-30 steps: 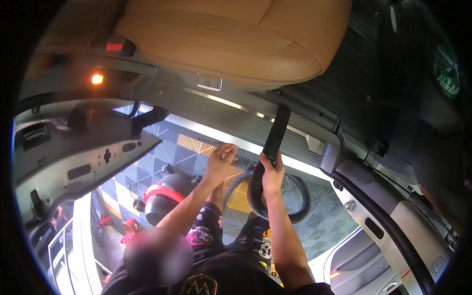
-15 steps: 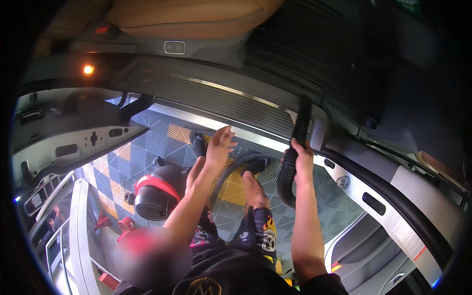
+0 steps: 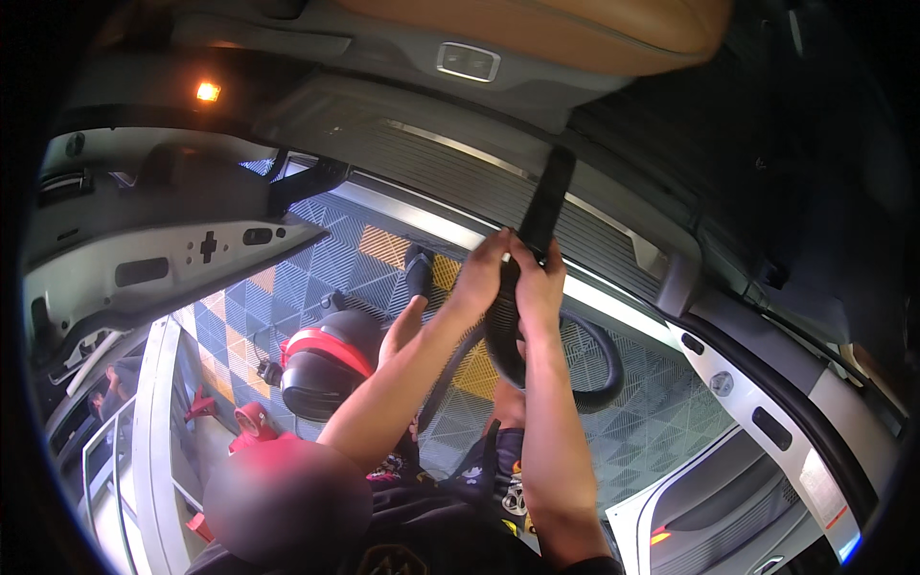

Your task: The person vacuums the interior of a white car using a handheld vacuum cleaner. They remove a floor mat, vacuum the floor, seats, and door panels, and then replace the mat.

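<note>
A black vacuum hose (image 3: 500, 331) rises from the floor in a loop, and its flat nozzle (image 3: 551, 196) points up over the ribbed door sill (image 3: 450, 172) of a car. My right hand (image 3: 539, 292) is closed around the hose just below the nozzle. Beside it, my left hand (image 3: 479, 283) has its fingers closed against the other side of the hose. Part of the grip is hidden behind the hands. On the floor to the left stands a black vacuum cleaner (image 3: 326, 383) with a red band.
A brown car seat (image 3: 575, 34) is at the top, above a grey base. An open car door (image 3: 144, 244) with a lit orange lamp (image 3: 208, 92) lies left. At right is a white door pillar (image 3: 719, 383). White metal railing (image 3: 153, 450) stands lower left. The floor is patterned tile (image 3: 652, 441).
My left hand has moved right and closed on the hose, where before it was open in the air. My right hand and the nozzle have shifted left. The head view has shifted slightly.
</note>
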Action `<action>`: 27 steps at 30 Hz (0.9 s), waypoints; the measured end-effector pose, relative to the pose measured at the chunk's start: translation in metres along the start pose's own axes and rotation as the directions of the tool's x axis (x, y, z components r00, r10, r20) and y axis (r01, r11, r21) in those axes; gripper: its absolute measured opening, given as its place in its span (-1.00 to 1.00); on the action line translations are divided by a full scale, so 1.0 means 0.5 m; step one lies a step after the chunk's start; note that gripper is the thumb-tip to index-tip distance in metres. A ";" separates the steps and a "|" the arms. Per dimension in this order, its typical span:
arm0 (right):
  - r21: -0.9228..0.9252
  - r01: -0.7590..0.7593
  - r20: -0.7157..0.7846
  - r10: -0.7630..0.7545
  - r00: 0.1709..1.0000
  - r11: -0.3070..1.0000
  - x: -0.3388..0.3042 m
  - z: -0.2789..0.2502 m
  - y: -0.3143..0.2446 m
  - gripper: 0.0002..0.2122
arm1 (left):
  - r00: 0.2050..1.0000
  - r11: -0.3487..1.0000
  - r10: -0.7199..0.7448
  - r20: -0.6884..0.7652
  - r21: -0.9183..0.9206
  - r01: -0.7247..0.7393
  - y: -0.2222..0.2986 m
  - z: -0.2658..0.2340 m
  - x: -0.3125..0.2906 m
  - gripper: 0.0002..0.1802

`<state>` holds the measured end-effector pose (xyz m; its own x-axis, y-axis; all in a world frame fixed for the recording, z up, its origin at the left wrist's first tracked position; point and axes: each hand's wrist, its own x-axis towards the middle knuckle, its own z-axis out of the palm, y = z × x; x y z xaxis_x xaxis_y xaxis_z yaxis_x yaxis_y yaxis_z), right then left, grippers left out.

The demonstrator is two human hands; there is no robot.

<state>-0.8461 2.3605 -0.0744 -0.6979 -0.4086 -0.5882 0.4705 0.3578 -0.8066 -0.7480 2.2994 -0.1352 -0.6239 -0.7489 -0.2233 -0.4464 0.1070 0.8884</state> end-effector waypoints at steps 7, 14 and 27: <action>-0.026 -0.025 0.147 0.028 0.989 0.999 0.028 0.302 -0.033 -0.57 | 0.777 0.428 -0.566 0.275 -0.708 0.562 -0.054 -0.269 0.086 -0.43; -0.222 0.082 0.378 0.009 0.926 0.972 0.107 0.542 -0.087 -0.53 | 0.764 0.443 -0.635 0.116 -0.755 0.483 -0.124 -0.430 0.091 -0.45; -0.470 0.079 0.374 0.117 0.920 0.879 0.117 0.353 -0.113 -0.47 | 0.685 0.483 -0.655 0.321 -0.519 0.705 -0.206 -0.554 0.000 -0.19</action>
<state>-0.8180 2.1683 -0.0734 -0.3849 -0.6479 -0.6573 0.1048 0.6769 -0.7286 -0.5246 2.1072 -0.1156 -0.3406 -0.3731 -0.8630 -0.3231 -0.8156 0.4801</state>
